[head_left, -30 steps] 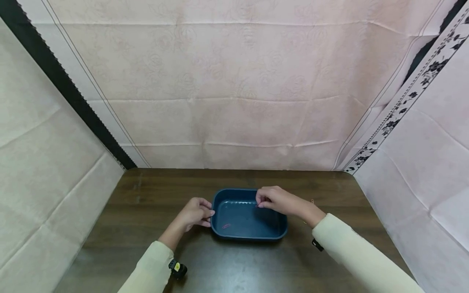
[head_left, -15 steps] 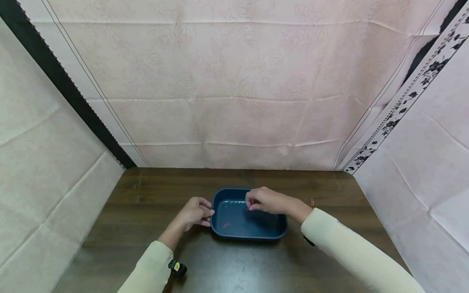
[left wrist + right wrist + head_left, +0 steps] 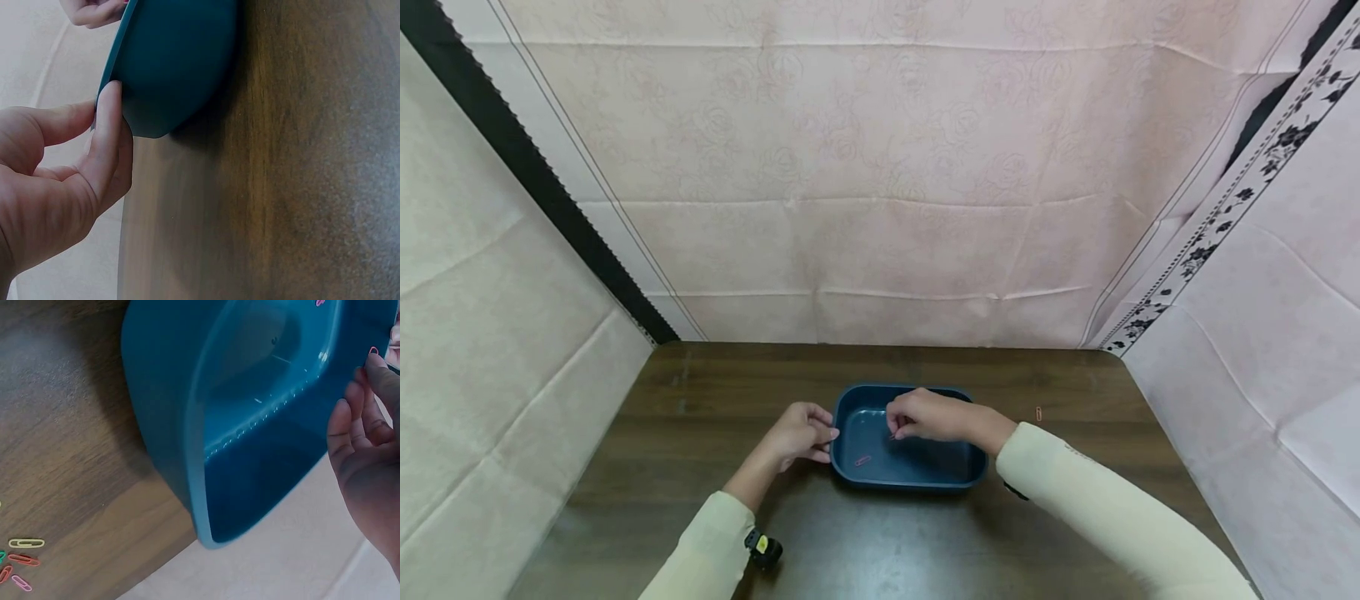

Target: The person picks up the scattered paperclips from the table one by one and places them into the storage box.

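Note:
A blue rectangular plastic tray (image 3: 910,485) rests on the table. My left hand (image 3: 801,435) pinches its left rim between thumb and fingers, as the left wrist view of the tray wall (image 3: 178,59) also shows. Over the inside of the tray my right hand (image 3: 931,416) pinches a small red paper clip (image 3: 373,350), its loop sticking out past the fingertips. One pink paper clip (image 3: 862,460) lies on the tray floor near the front left corner.
Beyond my right forearm, an orange paper clip (image 3: 1038,414) lies on the wooden table (image 3: 730,375). The right wrist view has several more loose clips there, among them a yellow paper clip (image 3: 26,543) and a pink paper clip (image 3: 22,583). Pale cloth (image 3: 880,167) hangs behind the table.
My right hand has moved left and slightly down across the tray with the paper clip, uncovering the orange clip on the table. My left hand stays at the rim.

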